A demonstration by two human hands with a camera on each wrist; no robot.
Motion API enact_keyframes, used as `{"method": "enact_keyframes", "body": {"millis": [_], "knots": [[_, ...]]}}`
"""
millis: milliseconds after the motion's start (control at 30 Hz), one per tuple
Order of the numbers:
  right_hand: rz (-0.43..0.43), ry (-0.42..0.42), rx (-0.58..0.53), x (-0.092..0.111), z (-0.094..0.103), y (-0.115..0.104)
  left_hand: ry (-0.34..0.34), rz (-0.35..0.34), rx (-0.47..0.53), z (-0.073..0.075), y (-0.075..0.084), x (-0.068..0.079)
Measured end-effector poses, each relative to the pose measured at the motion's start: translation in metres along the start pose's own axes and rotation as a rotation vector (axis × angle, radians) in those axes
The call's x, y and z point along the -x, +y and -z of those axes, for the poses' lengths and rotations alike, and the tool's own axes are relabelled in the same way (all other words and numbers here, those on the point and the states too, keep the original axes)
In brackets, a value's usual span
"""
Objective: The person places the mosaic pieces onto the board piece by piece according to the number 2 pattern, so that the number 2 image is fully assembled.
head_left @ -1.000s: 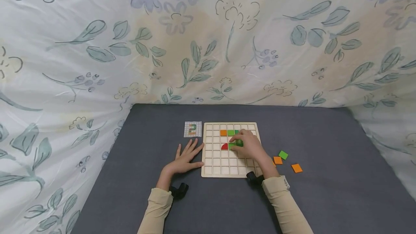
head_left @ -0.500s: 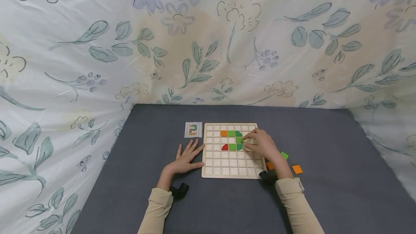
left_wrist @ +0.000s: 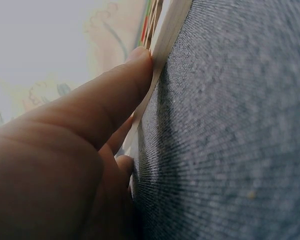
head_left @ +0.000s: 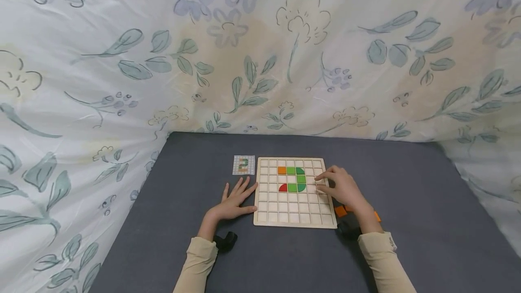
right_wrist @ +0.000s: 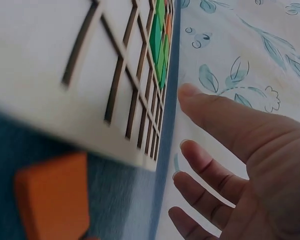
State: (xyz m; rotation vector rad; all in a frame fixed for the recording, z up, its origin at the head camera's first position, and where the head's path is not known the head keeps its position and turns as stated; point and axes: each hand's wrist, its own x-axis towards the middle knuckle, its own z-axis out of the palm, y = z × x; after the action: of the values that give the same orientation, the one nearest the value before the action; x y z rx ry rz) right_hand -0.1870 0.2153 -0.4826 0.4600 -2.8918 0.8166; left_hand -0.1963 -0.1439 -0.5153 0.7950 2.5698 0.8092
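Observation:
A wooden grid board (head_left: 281, 219) lies on the table with a group of tiles in its cells. An orange square (head_left: 281, 170), green squares (head_left: 291, 170), dark green quarter-rounds (head_left: 301, 187) and a red quarter-round (head_left: 282, 187) form a bent row. My left hand (head_left: 229, 205) rests spread at the board's left side; its thumb (left_wrist: 125, 82) touches the edge in the left wrist view. My right hand (head_left: 345, 190) hovers over the board's right edge, thumb and fingers apart, holding nothing. Blurred in the right wrist view, an orange tile (right_wrist: 55, 197) lies beside the board.
A small printed pattern card (head_left: 243, 165) lies by the board's upper left corner. Loose orange tiles (head_left: 340, 211) lie right of the board, partly hidden under my right wrist. Behind the dark grey table (head_left: 195, 162) hangs a floral cloth (head_left: 260, 80).
My right hand has drawn back from the tiles to the board's right edge, leaving the green square and quarter-round in their cells. The left hand has stayed in place.

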Motion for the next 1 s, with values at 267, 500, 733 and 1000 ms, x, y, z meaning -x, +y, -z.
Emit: {"method": "enact_keyframes", "body": {"millis": [267,500,733,1000], "knots": [[-0.019,0.016,0.034,0.012,0.008,0.012,0.0,-0.006,-0.001,0.0,0.001,0.001],[-0.062,-0.001,0.033,0.02,0.013,0.023,-0.002,-0.002,0.003,0.002,0.002,0.001],[-0.054,0.011,0.053,0.03,0.019,0.032,0.001,-0.001,0.013,0.001,0.001,0.002],[-0.077,0.033,0.062,0.042,0.025,0.038,0.003,0.004,0.011,0.0,0.0,0.001]]}}
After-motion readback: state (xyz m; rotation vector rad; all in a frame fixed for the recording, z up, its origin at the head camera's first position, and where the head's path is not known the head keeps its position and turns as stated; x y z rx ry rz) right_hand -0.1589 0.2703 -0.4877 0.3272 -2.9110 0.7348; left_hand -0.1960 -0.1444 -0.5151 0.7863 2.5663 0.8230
